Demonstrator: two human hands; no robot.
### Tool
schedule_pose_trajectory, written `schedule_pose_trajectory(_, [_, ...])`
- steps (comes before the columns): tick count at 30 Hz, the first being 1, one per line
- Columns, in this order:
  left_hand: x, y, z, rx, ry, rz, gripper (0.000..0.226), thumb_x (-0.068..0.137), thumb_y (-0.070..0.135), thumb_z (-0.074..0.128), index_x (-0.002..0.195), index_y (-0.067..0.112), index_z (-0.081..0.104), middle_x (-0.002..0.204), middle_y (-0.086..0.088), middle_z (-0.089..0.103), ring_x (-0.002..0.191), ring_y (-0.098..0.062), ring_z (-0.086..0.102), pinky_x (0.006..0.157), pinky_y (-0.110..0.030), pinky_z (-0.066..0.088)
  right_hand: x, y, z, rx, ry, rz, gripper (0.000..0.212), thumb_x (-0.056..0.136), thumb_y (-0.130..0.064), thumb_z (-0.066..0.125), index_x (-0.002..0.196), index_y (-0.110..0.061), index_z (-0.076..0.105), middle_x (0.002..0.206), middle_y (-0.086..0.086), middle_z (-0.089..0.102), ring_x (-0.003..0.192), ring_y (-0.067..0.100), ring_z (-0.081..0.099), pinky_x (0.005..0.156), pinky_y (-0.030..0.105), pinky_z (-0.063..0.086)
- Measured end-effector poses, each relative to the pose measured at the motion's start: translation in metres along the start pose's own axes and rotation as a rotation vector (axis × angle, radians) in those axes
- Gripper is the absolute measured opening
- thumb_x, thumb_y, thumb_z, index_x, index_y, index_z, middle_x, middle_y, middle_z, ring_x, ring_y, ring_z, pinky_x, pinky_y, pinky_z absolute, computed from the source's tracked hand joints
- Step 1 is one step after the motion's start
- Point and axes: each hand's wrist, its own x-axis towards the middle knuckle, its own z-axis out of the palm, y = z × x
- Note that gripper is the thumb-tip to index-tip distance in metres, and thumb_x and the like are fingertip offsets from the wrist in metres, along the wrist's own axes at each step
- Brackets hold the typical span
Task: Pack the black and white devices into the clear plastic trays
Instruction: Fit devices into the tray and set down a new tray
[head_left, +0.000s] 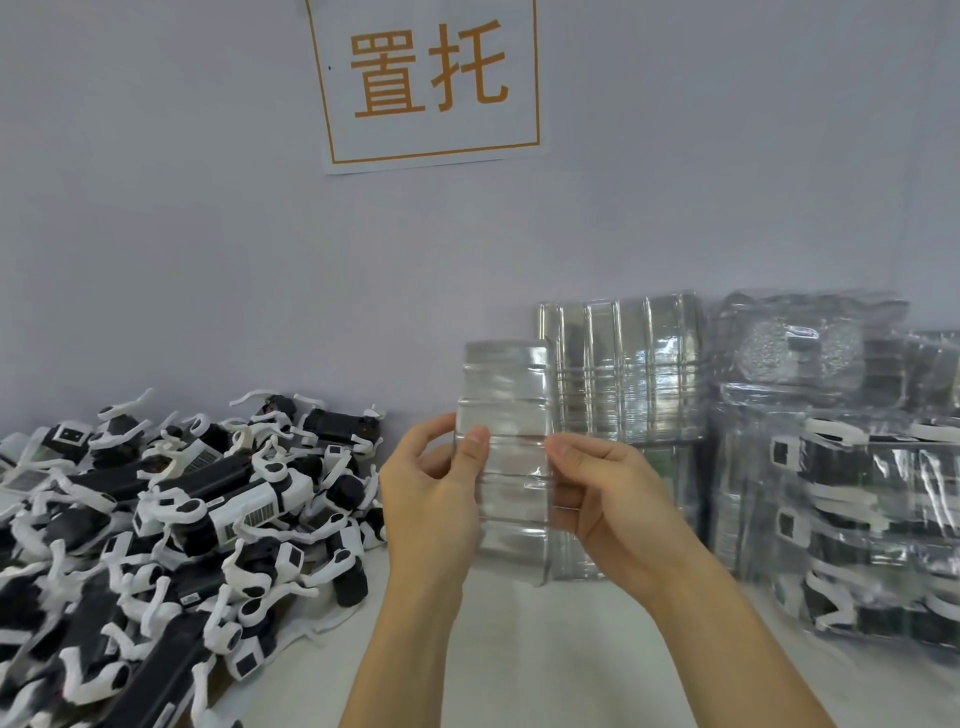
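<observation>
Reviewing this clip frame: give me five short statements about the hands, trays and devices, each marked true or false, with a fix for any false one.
1. Both hands hold one clear plastic tray upright in front of the wall. True.
2. The left hand grips a black and white device. False: it holds the tray's left edge, as the right hand holds the right edge.
3. The loose pile of devices lies on the left of the table. True.
4. The held tray already has a device in it. False: it looks empty.
5. Packed trays are stacked on the right. True.
</observation>
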Motion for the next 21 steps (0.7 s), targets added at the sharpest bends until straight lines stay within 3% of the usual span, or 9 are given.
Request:
schedule_pose_trajectory(3, [0.0, 0.003, -0.001, 0.006, 0.002, -0.01, 0.014, 0.09, 0.015, 0.072, 0.1, 0.025, 0.067, 0.072, -0.002, 0.076, 0.063, -0.011, 0.07, 0.053, -0.019, 0.052, -0.001, 0.002, 0.002, 0.087, -0.012, 0.026, 0.039, 0.09, -0.007, 0.055, 0.059, -0.016, 0.077, 0.059, -0.001, 0.066, 0.052, 0.011, 0.064, 0.049, 0.023, 0.053])
schedule_pose_trajectory(6, [0.002, 0.005, -0.003, -0.004, 0.01, -0.016, 0.014, 0.09, 0.014, 0.073, 0.101, 0.022, 0.069, 0.072, -0.005, 0.076, 0.064, -0.014, 0.071, 0.053, -0.02, 0.053, -0.002, 0.005, 0.006, 0.165, -0.036, 0.057, 0.056, 0.099, -0.002, 0.045, 0.054, -0.015, 0.075, 0.054, -0.003, 0.065, 0.047, 0.007, 0.063, 0.045, 0.018, 0.05])
schedule_pose_trajectory(13, [0.003, 0.007, -0.005, 0.014, -0.001, -0.041, 0.016, 0.09, 0.016, 0.073, 0.105, 0.02, 0.069, 0.073, -0.005, 0.076, 0.069, -0.016, 0.074, 0.058, -0.022, 0.055, -0.003, 0.009, 0.007, 0.282, -0.042, 0.077, 0.042, 0.093, -0.003, 0.049, 0.066, -0.01, 0.08, 0.064, 0.001, 0.072, 0.055, 0.009, 0.069, 0.05, 0.018, 0.053])
schedule_pose_trajectory(17, [0.003, 0.01, -0.006, 0.053, -0.033, -0.066, 0.018, 0.09, 0.02, 0.072, 0.107, 0.014, 0.074, 0.081, -0.01, 0.077, 0.082, -0.024, 0.075, 0.083, -0.041, 0.057, -0.002, 0.011, 0.007, 0.27, -0.01, 0.084, 0.039, 0.093, -0.002, 0.05, 0.067, -0.008, 0.079, 0.062, 0.002, 0.07, 0.052, 0.01, 0.067, 0.047, 0.019, 0.052])
schedule_pose_trajectory(21, [0.004, 0.013, -0.01, 0.134, -0.024, -0.041, 0.015, 0.089, 0.022, 0.073, 0.101, 0.013, 0.077, 0.087, -0.004, 0.078, 0.09, -0.027, 0.074, 0.093, -0.052, 0.055, 0.0, 0.013, 0.009, 0.163, 0.031, 0.069, 0.029, 0.087, -0.007, 0.057, 0.067, -0.01, 0.078, 0.065, 0.003, 0.067, 0.053, 0.013, 0.065, 0.049, 0.023, 0.053])
